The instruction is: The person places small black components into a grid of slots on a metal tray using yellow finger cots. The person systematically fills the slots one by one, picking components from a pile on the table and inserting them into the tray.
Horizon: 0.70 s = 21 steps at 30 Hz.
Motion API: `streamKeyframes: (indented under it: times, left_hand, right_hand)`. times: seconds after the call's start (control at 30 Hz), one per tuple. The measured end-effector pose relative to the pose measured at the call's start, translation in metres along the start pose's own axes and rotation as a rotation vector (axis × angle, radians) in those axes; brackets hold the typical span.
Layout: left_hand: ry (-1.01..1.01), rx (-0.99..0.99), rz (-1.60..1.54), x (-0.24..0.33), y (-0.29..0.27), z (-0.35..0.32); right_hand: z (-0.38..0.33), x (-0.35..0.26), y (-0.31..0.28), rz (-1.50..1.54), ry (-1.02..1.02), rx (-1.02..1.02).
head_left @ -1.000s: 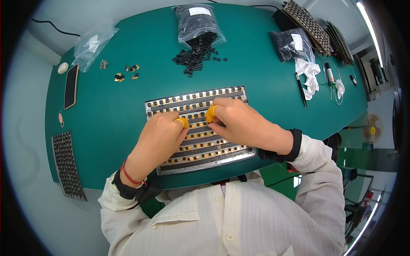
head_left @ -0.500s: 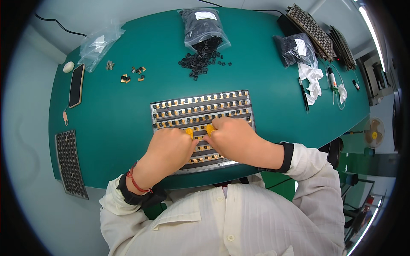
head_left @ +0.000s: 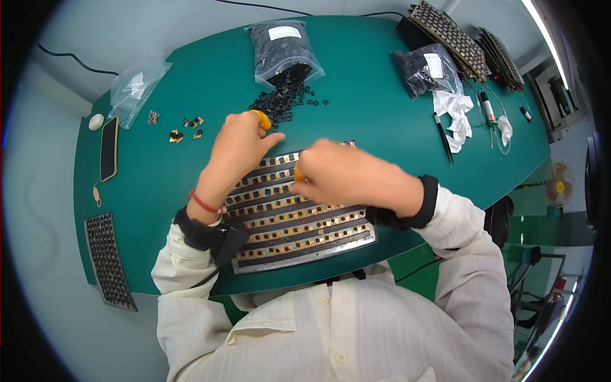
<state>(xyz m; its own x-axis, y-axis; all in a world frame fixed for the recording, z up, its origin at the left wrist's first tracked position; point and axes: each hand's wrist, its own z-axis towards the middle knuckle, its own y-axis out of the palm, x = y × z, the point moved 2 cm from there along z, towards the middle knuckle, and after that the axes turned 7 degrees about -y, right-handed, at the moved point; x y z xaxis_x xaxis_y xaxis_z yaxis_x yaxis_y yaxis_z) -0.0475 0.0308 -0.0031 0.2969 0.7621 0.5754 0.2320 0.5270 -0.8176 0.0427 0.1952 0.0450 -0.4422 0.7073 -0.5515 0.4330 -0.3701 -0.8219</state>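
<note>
A metal tray point(head_left: 304, 260) with rows of small black and gold pieces lies before me on the green table. My left hand point(head_left: 237, 145) reaches past the tray's far left edge to the pile of small black parts point(head_left: 289, 102). Its thumb and yellow-covered fingertip are apart, and no part shows between them. Over the tray's upper middle, my right hand point(head_left: 350, 177) hovers, slightly blurred. A yellow finger cover point(head_left: 299, 172) shows at its fingertips, which curl inward; whether they pinch a part is hidden.
An open plastic bag point(head_left: 283, 48) spills the black parts. At left are a phone point(head_left: 109, 149), small gold-black pieces point(head_left: 176, 135) and another tray point(head_left: 109, 261). Tweezers point(head_left: 443, 139), crumpled tissue point(head_left: 455, 108), a second bag point(head_left: 423, 69) and stacked trays point(head_left: 452, 38) lie right.
My left hand has moved from the tray up to the black parts, its thumb and finger spreading. My right hand has lifted slightly and shifted. More of the tray's lower rows show.
</note>
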Motion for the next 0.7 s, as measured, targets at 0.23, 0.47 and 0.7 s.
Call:
streamKeyframes:
  times: [0.23,0.47,0.7]
  left_hand:
    - [-0.016,0.015,0.120,0.013,0.005,-0.002]
    - [0.013,0.094,0.242,0.007,-0.003,-0.015]
    - [0.041,0.088,-0.046,-0.017,-0.006,-0.018]
  right_hand:
    - [0.041,0.073,-0.026,0.017,0.147,0.213]
    - [0.070,0.080,-0.008,-0.036,0.262,0.341]
    - [0.053,0.062,-0.007,-0.039,0.125,0.217]
